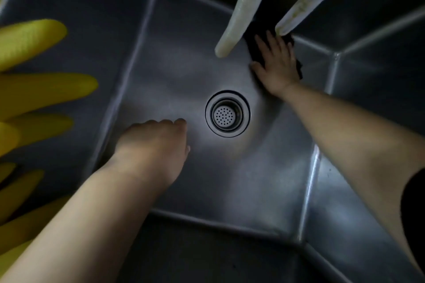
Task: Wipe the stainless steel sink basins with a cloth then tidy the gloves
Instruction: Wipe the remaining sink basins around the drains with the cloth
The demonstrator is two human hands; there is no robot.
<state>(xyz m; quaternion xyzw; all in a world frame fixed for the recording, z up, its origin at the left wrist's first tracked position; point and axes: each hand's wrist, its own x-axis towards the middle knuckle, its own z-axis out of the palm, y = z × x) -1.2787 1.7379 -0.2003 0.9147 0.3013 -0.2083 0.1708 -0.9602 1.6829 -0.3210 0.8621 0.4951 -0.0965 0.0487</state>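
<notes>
I look down into a stainless steel sink basin [161, 57] with a round perforated drain [227, 114] in its floor. My right hand [274, 65] lies flat with spread fingers on a dark cloth [297, 69], pressing it against the basin floor near the far right corner. My left hand [156, 142] rests on the basin floor left of the drain, its fingers curled under and holding nothing. Yellow rubber gloves [34, 89] hang at the left edge of the view, over the basin's left wall.
Two pale, stained hose ends hang from above into the basin: one [239, 18] ends just left of my right hand, the other [305, 2] ends over its fingertips. The basin walls rise steeply on all sides.
</notes>
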